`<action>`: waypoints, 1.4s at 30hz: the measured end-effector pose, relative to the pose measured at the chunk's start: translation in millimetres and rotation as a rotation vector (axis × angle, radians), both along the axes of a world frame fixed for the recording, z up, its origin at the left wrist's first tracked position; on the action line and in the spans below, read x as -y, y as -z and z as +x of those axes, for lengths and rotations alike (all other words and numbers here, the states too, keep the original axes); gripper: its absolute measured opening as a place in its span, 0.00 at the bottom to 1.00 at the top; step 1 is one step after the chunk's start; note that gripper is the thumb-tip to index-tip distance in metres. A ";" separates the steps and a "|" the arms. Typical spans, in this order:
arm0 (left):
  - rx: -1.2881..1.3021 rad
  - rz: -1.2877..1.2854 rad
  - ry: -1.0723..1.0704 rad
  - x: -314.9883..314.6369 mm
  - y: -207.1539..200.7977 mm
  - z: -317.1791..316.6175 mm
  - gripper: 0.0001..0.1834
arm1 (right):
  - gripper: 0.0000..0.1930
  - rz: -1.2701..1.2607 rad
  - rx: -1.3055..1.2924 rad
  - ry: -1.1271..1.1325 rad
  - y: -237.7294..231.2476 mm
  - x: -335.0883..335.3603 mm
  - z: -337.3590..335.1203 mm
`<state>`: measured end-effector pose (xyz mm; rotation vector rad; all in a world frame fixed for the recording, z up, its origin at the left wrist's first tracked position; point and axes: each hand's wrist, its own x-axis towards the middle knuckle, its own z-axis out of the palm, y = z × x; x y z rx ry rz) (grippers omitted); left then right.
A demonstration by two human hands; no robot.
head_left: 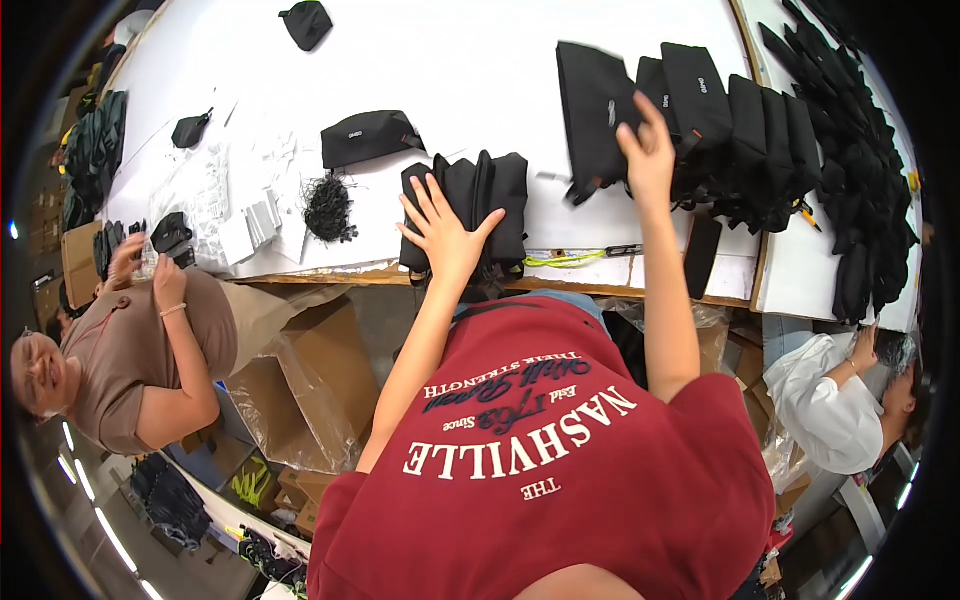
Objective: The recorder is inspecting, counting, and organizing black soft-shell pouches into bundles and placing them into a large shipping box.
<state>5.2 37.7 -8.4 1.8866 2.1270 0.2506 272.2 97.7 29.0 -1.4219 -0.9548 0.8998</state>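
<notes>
My left hand (pixel 448 228) lies with spread fingers on a bunch of black fabric pouches (pixel 510 200) standing at the table's near edge. My right hand (pixel 652 155) is raised at the right edge of a slightly blurred black pouch (pixel 590 110). Its index finger and thumb are apart and overlap that edge; the other fingers are partly folded. Just right of this hand stands a row of black pouches (pixel 698 95) with small light print and hanging cords. A single black pouch (pixel 362 138) lies beyond my left hand.
A tangle of black cords (pixel 327 207), clear plastic bags (pixel 195 195) and white slips (pixel 262 218) lie to the left. Black pieces are heaped (pixel 860 190) on the right table. Co-workers stand at left (pixel 150 350) and right (pixel 825 400). A cardboard box (pixel 320 380) sits below the table edge.
</notes>
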 end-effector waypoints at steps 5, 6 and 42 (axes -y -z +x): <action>-0.005 0.063 0.073 -3.1 -7.0 6.9 0.61 | 0.26 -0.462 -0.668 -0.130 69.5 79.4 -58.0; 0.009 0.115 0.158 -4.7 -9.8 9.6 0.57 | 0.27 -0.495 -0.581 -0.148 81.2 85.0 -65.1; 0.091 0.229 0.566 -8.9 -33.2 33.9 0.32 | 0.44 -0.123 1.159 -0.143 79.1 -45.1 -19.3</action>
